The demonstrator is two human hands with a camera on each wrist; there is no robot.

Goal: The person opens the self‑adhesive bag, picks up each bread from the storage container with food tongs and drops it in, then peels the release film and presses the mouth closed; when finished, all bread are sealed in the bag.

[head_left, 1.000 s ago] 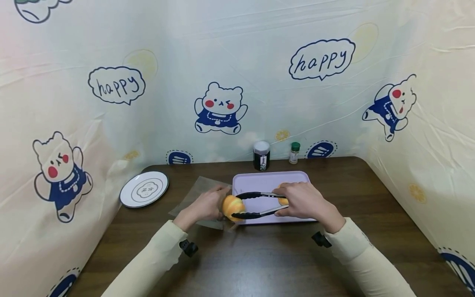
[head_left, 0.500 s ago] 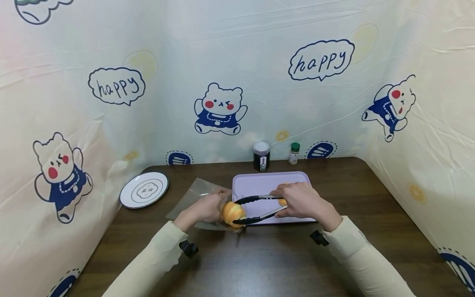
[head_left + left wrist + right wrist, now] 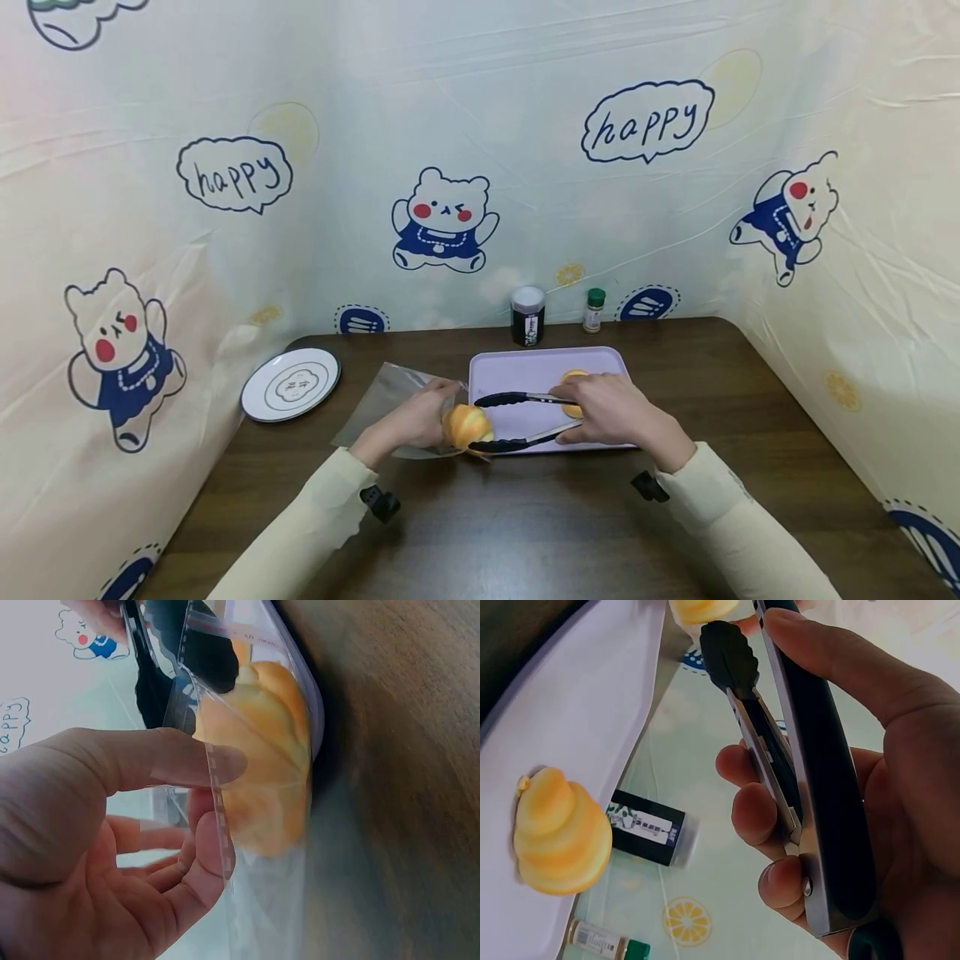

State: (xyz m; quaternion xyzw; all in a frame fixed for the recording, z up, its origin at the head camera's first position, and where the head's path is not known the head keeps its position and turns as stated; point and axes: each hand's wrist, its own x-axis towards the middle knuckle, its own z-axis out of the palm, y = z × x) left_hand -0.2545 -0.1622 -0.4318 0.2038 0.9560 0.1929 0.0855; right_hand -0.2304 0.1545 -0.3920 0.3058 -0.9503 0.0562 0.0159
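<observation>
My left hand pinches the edge of a clear plastic bag left of the tray. A golden, ridged bread roll lies at the bag's mouth; in the left wrist view most of the roll shows through the film, beside my thumb. Over the tray, my right hand grips black-and-silver tongs, thumb on one arm and fingers curled at the other. The tongs' black heads stand apart: the nearer one overlaps the roll's lower edge, the farther one is by its upper right side.
A lilac tray holds a second ridged roll, partly behind my right hand in the head view. Behind it stand a dark jar and a small green-capped bottle. A white plate sits at the table's left edge.
The roll has shifted slightly left, toward my left hand and the bag. The tongs' heads have spread wider around it. The bag's far corner has moved a little left.
</observation>
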